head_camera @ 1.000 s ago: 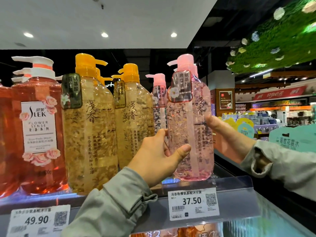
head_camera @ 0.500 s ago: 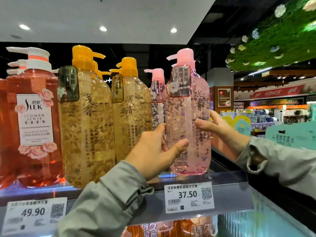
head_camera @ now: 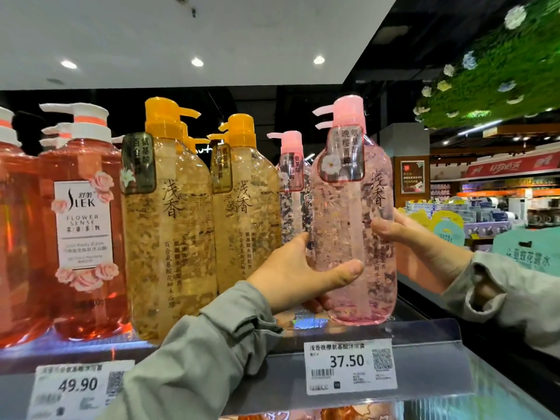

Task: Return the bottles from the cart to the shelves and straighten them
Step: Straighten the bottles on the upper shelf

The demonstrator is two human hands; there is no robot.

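- We see our left grip (head_camera: pixel 303 274) wrapped round the lower body of the pink pump bottle (head_camera: pixel 353 207), thumb across its front.
- Our right grip (head_camera: pixel 403 234) holds the same bottle from the opposite side, slightly higher.
- Between both grips the bottle stands upright at the front of the shelf (head_camera: pixel 430 356), above the 37.50 price tag (head_camera: pixel 348 366).
- Yellow pump bottles (head_camera: pixel 169 225) stand just left of our left grip.
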